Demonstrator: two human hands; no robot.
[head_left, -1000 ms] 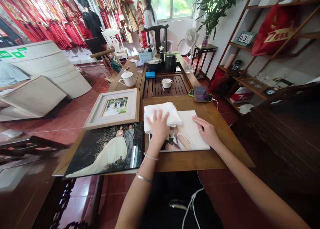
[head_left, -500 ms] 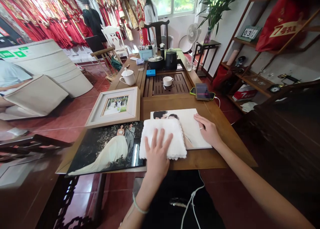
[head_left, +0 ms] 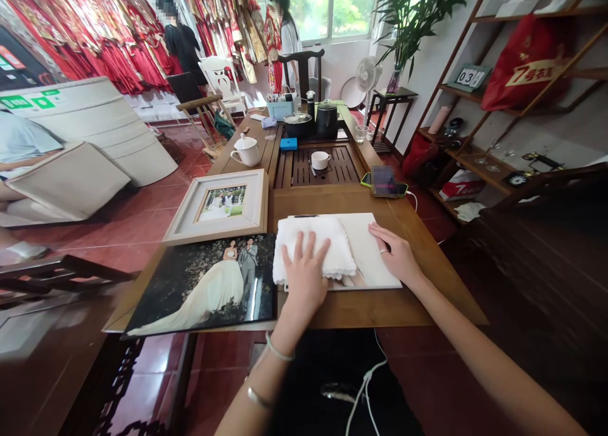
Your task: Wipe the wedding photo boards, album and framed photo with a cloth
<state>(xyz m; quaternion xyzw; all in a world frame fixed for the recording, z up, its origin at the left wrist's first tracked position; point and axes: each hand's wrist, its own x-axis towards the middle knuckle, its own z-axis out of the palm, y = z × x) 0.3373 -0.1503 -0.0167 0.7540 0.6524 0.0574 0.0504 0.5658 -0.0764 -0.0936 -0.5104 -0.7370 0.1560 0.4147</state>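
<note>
Cloth (head_left: 337, 249) on print (head_left: 365, 243), frame (head_left: 190, 211) left; cup (head_left: 320, 162) behind

Calendar (head_left: 470, 76): "03", last panel unclear. Red bag (head_left: 525, 56): "7号", rest unclear. Lower package (head_left: 458, 189): "7".

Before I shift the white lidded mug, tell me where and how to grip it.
By its handle, probably, with the left hand coming from the left: the loop juts out on that side of the mug, which stands upright. Avoid lifting by the knob; the lid looks like a separate piece.
</note>
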